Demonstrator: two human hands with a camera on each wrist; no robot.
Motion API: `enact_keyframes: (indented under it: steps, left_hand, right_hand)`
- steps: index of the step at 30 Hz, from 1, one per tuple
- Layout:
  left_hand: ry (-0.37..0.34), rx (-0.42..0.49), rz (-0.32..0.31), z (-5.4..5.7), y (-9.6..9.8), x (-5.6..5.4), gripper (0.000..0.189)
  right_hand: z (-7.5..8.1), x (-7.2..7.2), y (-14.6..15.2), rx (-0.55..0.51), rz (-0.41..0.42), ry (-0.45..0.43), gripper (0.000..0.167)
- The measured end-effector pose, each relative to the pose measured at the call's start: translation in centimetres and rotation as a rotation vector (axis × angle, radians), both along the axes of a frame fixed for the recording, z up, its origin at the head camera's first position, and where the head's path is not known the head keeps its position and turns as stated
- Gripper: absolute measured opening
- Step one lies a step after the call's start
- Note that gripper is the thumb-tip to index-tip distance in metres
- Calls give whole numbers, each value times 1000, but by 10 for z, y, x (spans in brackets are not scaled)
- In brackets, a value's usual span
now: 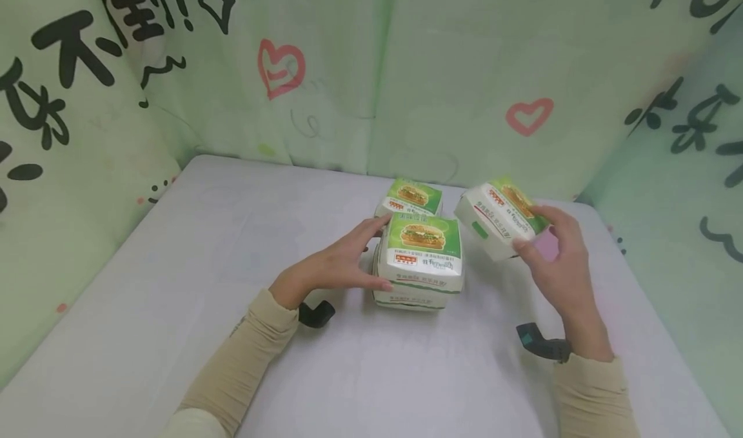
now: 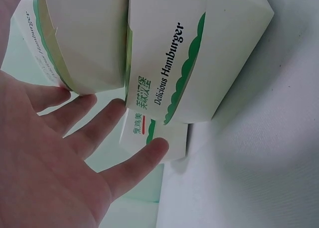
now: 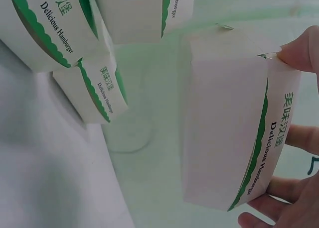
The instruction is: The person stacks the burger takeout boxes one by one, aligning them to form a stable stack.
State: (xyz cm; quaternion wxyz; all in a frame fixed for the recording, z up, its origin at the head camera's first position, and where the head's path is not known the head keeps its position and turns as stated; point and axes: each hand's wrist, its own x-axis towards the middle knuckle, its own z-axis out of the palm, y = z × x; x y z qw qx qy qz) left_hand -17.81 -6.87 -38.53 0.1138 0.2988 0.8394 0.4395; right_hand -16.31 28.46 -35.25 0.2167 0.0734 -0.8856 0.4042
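Note:
Two white-and-green hamburger boxes are stacked on the table. The upper box (image 1: pixel 424 254) sits a bit askew on the lower box (image 1: pixel 409 300). My left hand (image 1: pixel 333 264) is at the stack's left side, thumb near the front and fingers toward the back. In the left wrist view its fingers are spread and fairly straight, with fingertips at the upper box's (image 2: pixel 87 44) bottom edge. To the right of the stack, my right hand (image 1: pixel 560 264) grips another hamburger box (image 1: pixel 499 222) between thumb and fingers, tilted and raised above the table.
Right behind the stack stands one more hamburger box (image 1: pixel 411 196). The white-covered table (image 1: pixel 261 373) is enclosed by pale green cloth walls (image 1: pixel 348 102) with hearts and black lettering. A dark device (image 1: pixel 542 342) is strapped to the right wrist, another (image 1: pixel 316 314) to the left.

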Motion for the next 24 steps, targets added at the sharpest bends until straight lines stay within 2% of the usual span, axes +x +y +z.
enact_keyframes:
  steps: [5, 12, 24]
  left_hand:
    - [11, -7, 16, 1, 0, 0, 114]
    - [18, 4, 17, 2, -1, 0, 115]
    - [5, 44, 18, 0, -1, -2, 119]
  right_hand:
    - [7, 3, -3, -36, 24, 16, 56]
    - [15, 6, -7, -83, 111, 74, 56]
    - [24, 7, -18, -85, 235, 109, 57]
